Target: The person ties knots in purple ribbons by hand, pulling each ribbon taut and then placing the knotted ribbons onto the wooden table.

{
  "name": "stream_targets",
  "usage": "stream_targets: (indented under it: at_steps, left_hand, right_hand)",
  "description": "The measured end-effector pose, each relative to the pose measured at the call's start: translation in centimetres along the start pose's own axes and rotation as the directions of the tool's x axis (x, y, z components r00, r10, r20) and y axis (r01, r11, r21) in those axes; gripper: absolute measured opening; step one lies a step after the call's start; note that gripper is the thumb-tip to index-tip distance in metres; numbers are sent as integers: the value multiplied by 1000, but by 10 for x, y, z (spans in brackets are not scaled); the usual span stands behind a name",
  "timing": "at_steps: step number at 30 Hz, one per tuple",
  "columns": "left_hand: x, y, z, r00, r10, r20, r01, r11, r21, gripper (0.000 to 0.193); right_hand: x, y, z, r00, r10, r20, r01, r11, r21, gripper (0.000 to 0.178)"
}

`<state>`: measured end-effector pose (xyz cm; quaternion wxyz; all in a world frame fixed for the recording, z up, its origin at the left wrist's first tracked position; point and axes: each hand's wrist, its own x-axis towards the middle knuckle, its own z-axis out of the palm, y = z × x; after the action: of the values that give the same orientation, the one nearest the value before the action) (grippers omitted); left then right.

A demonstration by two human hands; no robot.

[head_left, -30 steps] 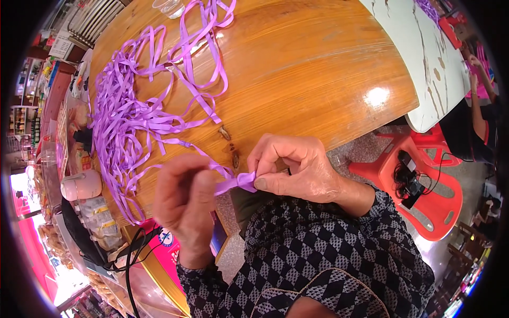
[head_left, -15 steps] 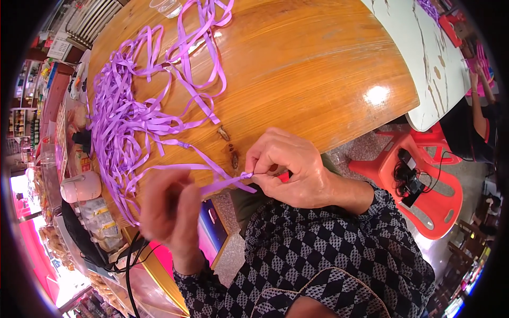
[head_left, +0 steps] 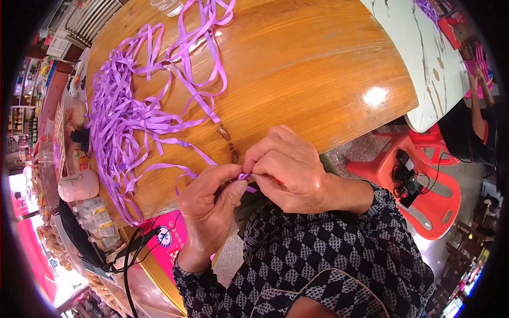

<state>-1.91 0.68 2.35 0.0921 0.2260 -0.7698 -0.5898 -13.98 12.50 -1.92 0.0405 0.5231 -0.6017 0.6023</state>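
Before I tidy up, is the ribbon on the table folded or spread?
Spread: purple ribbon lies in loose, tangled loops on the wooden table.

You are wearing a black-and-grey top [head_left: 318, 238] in a harlequin check, its solid black diamonds alternating with grey ones broken up by a fine, jagged dark weave. The same check covers your collar [head_left: 342, 286], where thin beige piping [head_left: 335, 269] traces a curved edge that dips to a notch at the front. Your left sleeve [head_left: 204, 290] and right sleeve [head_left: 384, 204] match the body, each stopping short of the hand. Beyond the top, you have dark olive trousers [head_left: 328, 165].
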Motion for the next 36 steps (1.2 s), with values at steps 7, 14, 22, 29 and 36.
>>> stream_targets:
  at_steps: [7,14,22,29,36]
  left_hand:
    - [2,3,3,977,212,-16,-203,953,226,9]
    - [1,1,5,999,5,-32,-9,991,-132,12]
    - [1,-6,7,990,-142,14,127,833,-538,16]
    - [3,-9,7,981,-167,96,189,740,-645,15]
    - [4,-4,0,972,-172,161,233,803,-548,14]
  right_hand:
    - [1,-1,-4,999,35,-14,-34,999,33,21]
    - [-1,0,-12,995,95,1,-95,991,95,17]
    - [-1,-1,-13,994,107,19,-108,983,149,20]
    - [2,-3,-9,992,118,41,-122,987,102,32]
    - [-5,4,-12,987,136,88,-153,961,228,23]
